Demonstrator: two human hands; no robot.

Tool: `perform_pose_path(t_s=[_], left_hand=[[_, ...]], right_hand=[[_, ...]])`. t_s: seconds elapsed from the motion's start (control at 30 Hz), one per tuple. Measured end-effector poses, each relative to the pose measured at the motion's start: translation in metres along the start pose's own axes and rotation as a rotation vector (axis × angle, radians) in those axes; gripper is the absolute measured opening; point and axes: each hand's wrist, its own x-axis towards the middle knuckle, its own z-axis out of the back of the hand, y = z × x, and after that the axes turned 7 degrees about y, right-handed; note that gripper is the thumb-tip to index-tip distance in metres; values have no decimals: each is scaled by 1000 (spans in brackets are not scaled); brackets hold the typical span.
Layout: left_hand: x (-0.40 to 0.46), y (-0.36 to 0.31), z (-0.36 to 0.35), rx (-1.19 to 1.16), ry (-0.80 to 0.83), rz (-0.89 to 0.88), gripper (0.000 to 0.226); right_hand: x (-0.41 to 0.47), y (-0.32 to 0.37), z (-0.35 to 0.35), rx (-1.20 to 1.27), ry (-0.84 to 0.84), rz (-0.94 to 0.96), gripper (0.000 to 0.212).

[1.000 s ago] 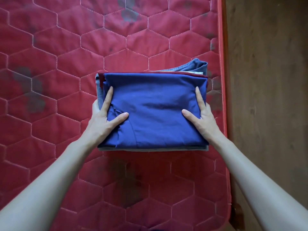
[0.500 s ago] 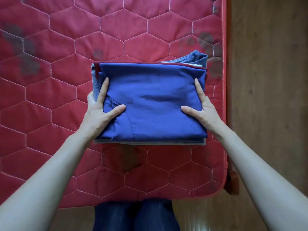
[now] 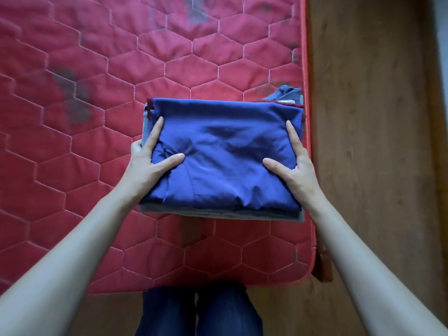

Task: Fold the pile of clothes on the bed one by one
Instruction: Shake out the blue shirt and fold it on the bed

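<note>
A stack of folded clothes (image 3: 225,154) sits near the right edge of the red quilted mattress (image 3: 109,98). Its top piece is dark blue with a maroon trim; a grey layer (image 3: 218,213) shows at the near edge and a denim-blue piece (image 3: 287,93) pokes out at the far right corner. My left hand (image 3: 148,163) grips the stack's left side, thumb and forefinger on top, the other fingers hidden below. My right hand (image 3: 294,168) grips the right side the same way. The blue cloth is bunched between my thumbs.
The mattress's right edge and near corner border a wooden floor (image 3: 378,146). A brown bed-frame corner (image 3: 324,265) sticks out at the near right. My legs in dark jeans (image 3: 198,311) stand against the near edge of the bed.
Both hands have squeezed inward on the stack, and the blue top layer is now wrinkled. The view has shifted back, so the bed's near edge and my legs show.
</note>
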Motion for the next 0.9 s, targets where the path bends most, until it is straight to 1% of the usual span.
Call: perform_pose_path(t_s=[0.1, 0.23, 0.33, 0.4, 0.5, 0.63, 0.7, 0.87, 0.9], left_hand=[[-37, -35, 23, 0, -26, -8, 92], [-102, -84, 53, -33, -150, -32, 89], [-161, -119, 81, -78, -218, -51, 98], [-204, -135, 98, -91, -293, -40, 97], [-273, -148, 120, -110, -446, -36, 88], [-354, -155, 157, -138, -655, -37, 92], [-388, -155, 181, -160, -734, -33, 92], [-471, -142, 258, -189, -906, -65, 94], [-493, -136, 281, -183, -946, -84, 94]], right_hand=[[-21, 43, 14, -28, 27, 47, 86], [-52, 108, 32, -56, 83, 145, 87], [-75, 166, 38, -95, 151, 225, 87], [-92, 204, 37, -125, 201, 281, 86], [-114, 258, 25, -161, 265, 386, 81], [-140, 327, -10, -189, 384, 543, 79], [-151, 361, -35, -192, 434, 606, 78], [-186, 450, -116, -206, 540, 743, 75], [-197, 473, -141, -198, 560, 790, 75]])
